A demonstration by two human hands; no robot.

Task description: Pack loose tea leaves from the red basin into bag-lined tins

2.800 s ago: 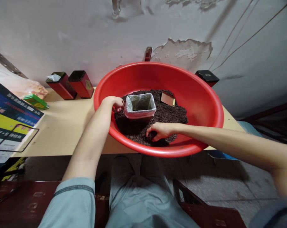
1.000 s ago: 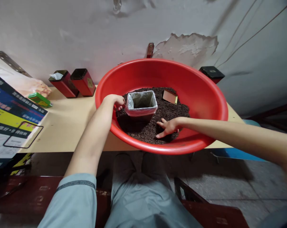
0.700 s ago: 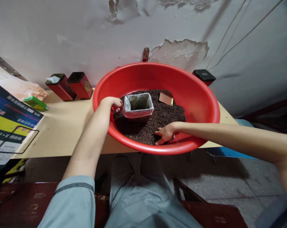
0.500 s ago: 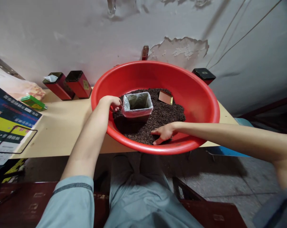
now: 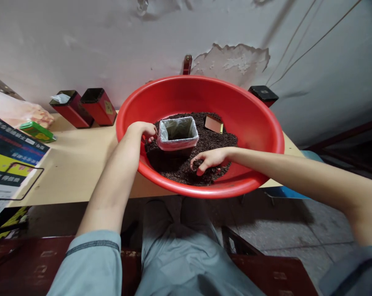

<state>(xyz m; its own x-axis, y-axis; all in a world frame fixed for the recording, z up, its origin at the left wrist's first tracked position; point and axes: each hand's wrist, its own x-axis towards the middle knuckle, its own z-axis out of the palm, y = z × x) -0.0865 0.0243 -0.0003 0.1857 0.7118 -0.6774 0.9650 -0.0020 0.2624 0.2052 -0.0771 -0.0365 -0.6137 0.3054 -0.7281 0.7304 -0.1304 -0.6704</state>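
A wide red plastic basin (image 5: pixel 256 135) holds a bed of dark loose tea leaves (image 5: pixel 224 142). A tin lined with a clear plastic bag (image 5: pixel 177 144) stands in the leaves, its mouth facing up. My left hand (image 5: pixel 146 130) is at the tin's left side with its fingers curled; whether they grip anything is hidden. My right hand (image 5: pixel 209 159) is just above the leaves, right of the tin and nearer me, fingers curled round a clump of dark tea leaves. A small flat lid (image 5: pixel 214 123) lies tilted on the leaves behind it.
Two red tins with dark rims (image 5: pixel 99 107) (image 5: pixel 73 110) stand left of the basin, one with white plastic sticking out. A black-topped tin (image 5: pixel 262 94) is behind right. A green box (image 5: pixel 37 131) and a printed carton (image 5: pixel 13 160) are on the table (image 5: pixel 78 164) at left.
My right hand has lifted slightly from the leaves and its fingers have curled in round a clump. My left hand stays beside the tin. The view has shifted slightly.
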